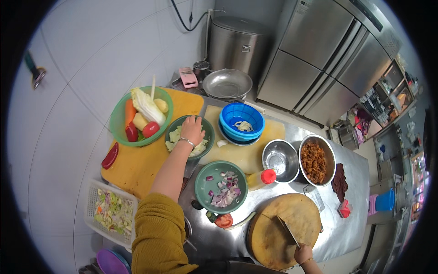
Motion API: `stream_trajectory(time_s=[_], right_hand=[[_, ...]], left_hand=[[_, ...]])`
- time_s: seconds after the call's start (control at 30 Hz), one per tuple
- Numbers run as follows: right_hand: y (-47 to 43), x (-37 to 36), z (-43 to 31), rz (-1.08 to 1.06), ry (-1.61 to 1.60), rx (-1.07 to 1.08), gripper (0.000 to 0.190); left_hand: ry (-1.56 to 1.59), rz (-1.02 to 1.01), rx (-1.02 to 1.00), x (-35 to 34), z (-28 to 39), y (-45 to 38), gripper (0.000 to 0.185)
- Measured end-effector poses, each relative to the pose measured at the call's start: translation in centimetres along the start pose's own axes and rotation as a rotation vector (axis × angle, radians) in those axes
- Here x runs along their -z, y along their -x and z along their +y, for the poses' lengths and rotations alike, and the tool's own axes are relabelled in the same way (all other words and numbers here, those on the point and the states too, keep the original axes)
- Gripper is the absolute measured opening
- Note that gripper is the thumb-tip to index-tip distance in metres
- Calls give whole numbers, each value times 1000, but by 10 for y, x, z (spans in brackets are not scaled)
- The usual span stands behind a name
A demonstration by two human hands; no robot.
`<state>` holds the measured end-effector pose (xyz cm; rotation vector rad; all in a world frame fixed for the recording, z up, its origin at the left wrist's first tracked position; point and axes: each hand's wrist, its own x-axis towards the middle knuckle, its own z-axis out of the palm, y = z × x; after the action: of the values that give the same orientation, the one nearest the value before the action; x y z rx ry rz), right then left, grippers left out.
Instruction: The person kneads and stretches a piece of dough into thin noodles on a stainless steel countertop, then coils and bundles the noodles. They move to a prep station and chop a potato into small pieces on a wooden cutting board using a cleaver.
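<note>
My left hand (193, 131) reaches into a dark green bowl (211, 144) of cut pale cabbage (175, 134), its fingers pointing towards the far rim. Whether the fingers hold any cabbage is hidden under the hand. In my right hand (302, 254) is the handle of a kitchen cleaver (288, 230). Its blade is over a round wooden chopping block (273, 212) at the near edge of the table. Between the hands, a second green bowl (201, 183) contains chopped red onion (227, 193). A halved tomato (224, 221) lies beside that bowl.
Left, a light green basin (118, 132) of vegetables stands on a yellow board (143, 167). A white basket (89, 205) holds vegetable scraps. Beyond the block are a red-capped bottle (256, 181), an empty steel bowl (279, 161), a bowl of brown food (313, 162) and blue baskets (243, 114).
</note>
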<state>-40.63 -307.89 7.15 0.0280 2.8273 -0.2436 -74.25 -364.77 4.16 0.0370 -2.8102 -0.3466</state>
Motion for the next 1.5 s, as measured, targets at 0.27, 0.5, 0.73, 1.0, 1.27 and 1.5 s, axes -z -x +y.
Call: stream_trajectory(time_s=[0.27,0.5,0.73,1.0,1.27,1.5], right_hand=[[4,-3,-4,79,-10,19,21],[23,-19,-23,119,-130,-6,41],[6,-20,-16,304,-106,-152,56],[-18,-13,-5,270,-136,133,48],[-110,11,-48,54,-997,-141,27],[-266,-5,-86,-146,-1712,-664,35]], left_hand=[[360,66,41,-21,61,-45,44],[221,-262,371,-41,77,-100,43],[90,-207,333,-42,87,-105,33],[74,-217,361,-46,82,-103,30],[135,-144,343,-37,80,-102,30],[52,-276,140,2,-5,-47,51]])
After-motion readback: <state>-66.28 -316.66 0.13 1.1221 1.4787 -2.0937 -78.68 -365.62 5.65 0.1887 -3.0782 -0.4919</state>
